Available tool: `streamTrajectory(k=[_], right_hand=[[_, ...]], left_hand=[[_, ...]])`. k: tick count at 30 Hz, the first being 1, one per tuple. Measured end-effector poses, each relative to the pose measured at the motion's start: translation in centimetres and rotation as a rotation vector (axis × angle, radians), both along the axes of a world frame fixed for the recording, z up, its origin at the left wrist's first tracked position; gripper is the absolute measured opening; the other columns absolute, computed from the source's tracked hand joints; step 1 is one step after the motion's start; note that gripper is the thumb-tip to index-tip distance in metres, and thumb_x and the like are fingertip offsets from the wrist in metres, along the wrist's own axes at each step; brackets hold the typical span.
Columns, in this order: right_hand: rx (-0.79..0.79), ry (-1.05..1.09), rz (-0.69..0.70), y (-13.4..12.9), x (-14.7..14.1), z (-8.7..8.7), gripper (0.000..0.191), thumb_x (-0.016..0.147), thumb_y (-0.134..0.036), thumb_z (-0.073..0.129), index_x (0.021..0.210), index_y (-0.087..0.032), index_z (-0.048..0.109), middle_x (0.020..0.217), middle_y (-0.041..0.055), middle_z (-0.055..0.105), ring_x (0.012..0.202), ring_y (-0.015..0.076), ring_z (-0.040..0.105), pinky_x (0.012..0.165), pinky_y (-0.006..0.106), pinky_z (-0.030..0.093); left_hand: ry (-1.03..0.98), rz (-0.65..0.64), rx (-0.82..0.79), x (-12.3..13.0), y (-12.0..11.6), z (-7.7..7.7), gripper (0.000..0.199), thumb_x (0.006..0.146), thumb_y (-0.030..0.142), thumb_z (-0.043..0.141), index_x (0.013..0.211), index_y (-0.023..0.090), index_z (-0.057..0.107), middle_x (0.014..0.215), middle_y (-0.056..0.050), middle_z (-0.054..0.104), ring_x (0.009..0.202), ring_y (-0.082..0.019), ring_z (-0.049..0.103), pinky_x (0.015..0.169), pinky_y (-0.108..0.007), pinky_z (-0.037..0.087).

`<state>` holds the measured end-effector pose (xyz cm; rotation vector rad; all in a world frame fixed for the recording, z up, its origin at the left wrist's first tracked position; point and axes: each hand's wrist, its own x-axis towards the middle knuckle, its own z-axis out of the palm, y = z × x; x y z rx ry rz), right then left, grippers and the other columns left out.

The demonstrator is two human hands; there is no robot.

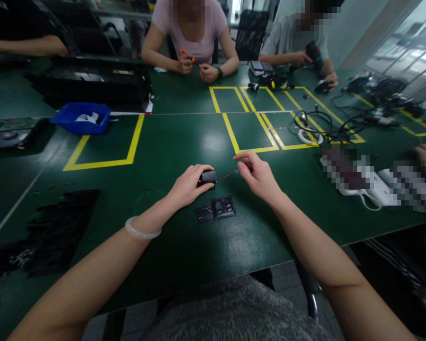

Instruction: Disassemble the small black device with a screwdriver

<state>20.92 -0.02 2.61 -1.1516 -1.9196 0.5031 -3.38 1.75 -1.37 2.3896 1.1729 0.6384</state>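
My left hand [190,183] is closed round a small black box-shaped part [208,177], holding it against the green table. A screwdriver [229,175] sits in my right hand [254,176], fingers wrapped on its dark red handle. Its thin shaft slants down to the left, and the tip meets the right side of the black part, or nearly so; the contact is too small to make out. Just below, between my hands, lies an opened black plastic piece [223,207] with a flat flap at its left.
A blue tray [81,118] with white scraps stands at the left, near a large black casing [92,80]. Black parts [64,227] lie front left. Cables [319,125] and a power strip [379,187] are at the right. Several people sit around the table.
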Motion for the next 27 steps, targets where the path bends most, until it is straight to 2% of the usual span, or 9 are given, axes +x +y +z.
streamTrajectory(k=[5, 11, 16, 22, 27], right_hand=[[-0.015, 0.010, 0.001, 0.01, 0.06, -0.20, 0.017, 0.098, -0.034, 0.052, 0.092, -0.020, 0.060, 0.072, -0.0008, 0.061, 0.062, 0.0116, 0.055, 0.061, 0.025, 0.039], [0.000, 0.022, -0.002, 0.06, -0.02, -0.34, 0.015, 0.097, -0.027, 0.048, 0.108, -0.021, 0.058, 0.069, -0.0040, 0.054, 0.056, 0.0106, 0.047, 0.058, 0.025, 0.036], [-0.009, 0.034, -0.013, 0.09, 0.09, -0.38, 0.017, 0.097, -0.036, 0.052, 0.092, -0.022, 0.059, 0.073, -0.0007, 0.060, 0.064, 0.0128, 0.054, 0.061, 0.025, 0.038], [-0.005, 0.045, 0.001, 0.05, 0.00, -0.32, 0.015, 0.097, -0.026, 0.048, 0.106, -0.020, 0.058, 0.069, -0.0040, 0.054, 0.055, 0.0102, 0.046, 0.058, 0.025, 0.036], [-0.003, 0.025, -0.025, 0.03, 0.05, -0.29, 0.015, 0.097, -0.033, 0.052, 0.093, -0.020, 0.060, 0.072, -0.0013, 0.059, 0.060, 0.0108, 0.051, 0.060, 0.025, 0.037]], left_hand=[[-0.002, -0.008, 0.007, -0.01, 0.08, -0.04, 0.037, 0.092, 0.034, 0.062, 0.126, 0.023, 0.051, 0.119, -0.007, 0.061, 0.110, -0.027, 0.055, 0.094, -0.040, 0.044], [0.000, -0.006, 0.012, -0.03, 0.13, -0.05, 0.037, 0.092, 0.034, 0.063, 0.126, 0.023, 0.051, 0.118, -0.007, 0.062, 0.109, -0.027, 0.055, 0.094, -0.040, 0.045], [0.002, -0.005, 0.006, -0.03, 0.08, -0.02, 0.037, 0.092, 0.033, 0.063, 0.126, 0.023, 0.051, 0.118, -0.007, 0.062, 0.110, -0.027, 0.055, 0.094, -0.040, 0.045], [-0.007, -0.007, 0.003, -0.04, 0.08, 0.05, 0.037, 0.092, 0.033, 0.063, 0.126, 0.023, 0.052, 0.118, -0.007, 0.062, 0.110, -0.027, 0.055, 0.096, -0.041, 0.045], [-0.005, -0.004, -0.001, -0.03, 0.08, 0.06, 0.037, 0.092, 0.034, 0.063, 0.126, 0.023, 0.052, 0.118, -0.007, 0.062, 0.109, -0.027, 0.055, 0.095, -0.041, 0.045]])
